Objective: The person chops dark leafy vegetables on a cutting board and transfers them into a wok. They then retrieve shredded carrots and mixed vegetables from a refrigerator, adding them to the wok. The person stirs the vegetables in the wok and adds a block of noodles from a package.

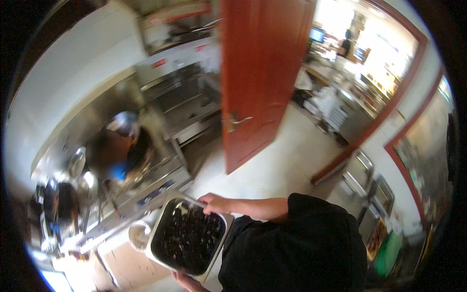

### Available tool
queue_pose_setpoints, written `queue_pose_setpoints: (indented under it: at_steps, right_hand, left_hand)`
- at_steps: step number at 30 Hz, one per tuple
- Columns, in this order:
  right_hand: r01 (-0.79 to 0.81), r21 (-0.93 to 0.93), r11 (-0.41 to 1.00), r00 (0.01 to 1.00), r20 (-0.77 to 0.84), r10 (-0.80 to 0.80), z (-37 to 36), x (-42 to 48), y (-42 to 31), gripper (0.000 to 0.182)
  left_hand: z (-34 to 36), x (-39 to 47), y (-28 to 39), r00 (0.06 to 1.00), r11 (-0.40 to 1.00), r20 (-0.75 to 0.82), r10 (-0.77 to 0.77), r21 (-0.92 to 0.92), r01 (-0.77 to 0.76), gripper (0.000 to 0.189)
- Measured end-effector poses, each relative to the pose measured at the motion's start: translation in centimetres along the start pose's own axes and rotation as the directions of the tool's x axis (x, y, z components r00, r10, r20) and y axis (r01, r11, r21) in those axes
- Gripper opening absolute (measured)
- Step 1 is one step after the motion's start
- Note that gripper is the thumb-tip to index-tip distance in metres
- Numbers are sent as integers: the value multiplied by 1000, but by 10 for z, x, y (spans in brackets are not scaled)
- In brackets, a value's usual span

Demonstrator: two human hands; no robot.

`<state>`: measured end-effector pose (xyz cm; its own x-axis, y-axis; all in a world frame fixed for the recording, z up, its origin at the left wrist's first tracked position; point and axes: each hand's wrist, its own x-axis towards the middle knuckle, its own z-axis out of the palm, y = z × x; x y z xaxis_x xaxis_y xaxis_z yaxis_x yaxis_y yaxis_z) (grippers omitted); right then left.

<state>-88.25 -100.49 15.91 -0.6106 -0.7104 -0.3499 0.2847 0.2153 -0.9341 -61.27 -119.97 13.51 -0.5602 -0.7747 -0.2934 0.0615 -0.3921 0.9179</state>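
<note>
My right hand [216,203] grips the upper rim of a rectangular stainless-steel food pan [228,221], its thumb over the edge. My left hand [184,280] holds the lower rim of the same pan, partly cut off by the bottom of the picture. Many small, dark, glossy pieces [188,237] fill the pan; what they are cannot be told. The pan is close against the front of my black shirt [292,252]. Just beyond its far side is a round white tub [139,235] with pale contents.
A red-brown door [255,91] with a lever handle stands ajar ahead to the right. Past the doorway, a person [343,47] is near a counter. A steel cooking range [164,182] runs along the left. Steel pans [359,171] and a green bag [388,252] are by the right wall.
</note>
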Motion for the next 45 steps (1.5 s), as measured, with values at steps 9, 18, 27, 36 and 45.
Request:
queue_pose_setpoints:
  at_steps: [9,18,27,36,45]
  right_hand:
    - [-20,113,993,993,-114,33,63,176,-41,32]
    - [148,114,982,989,-14,-147,156,416,-89,30]
    - [279,48,959,958,-87,-274,261,548,-183,34]
    - [255,2,967,960,-120,-253,311,630,-193,46]
    - [262,-36,964,943,-202,-264,417,681,-190,46]
  left_hand:
    - [-92,83,26,946,947,-321,-52,-316,-55,25]
    - [-185,104,-66,861,555,152,-486,-707,438,29]
    - [-226,160,-101,353,719,-641,-682,-497,486,32]
    - [-273,186,-109,379,538,-383,-842,-635,554,49]
    - [-404,309,-52,526,506,-303,-795,-810,298,50]
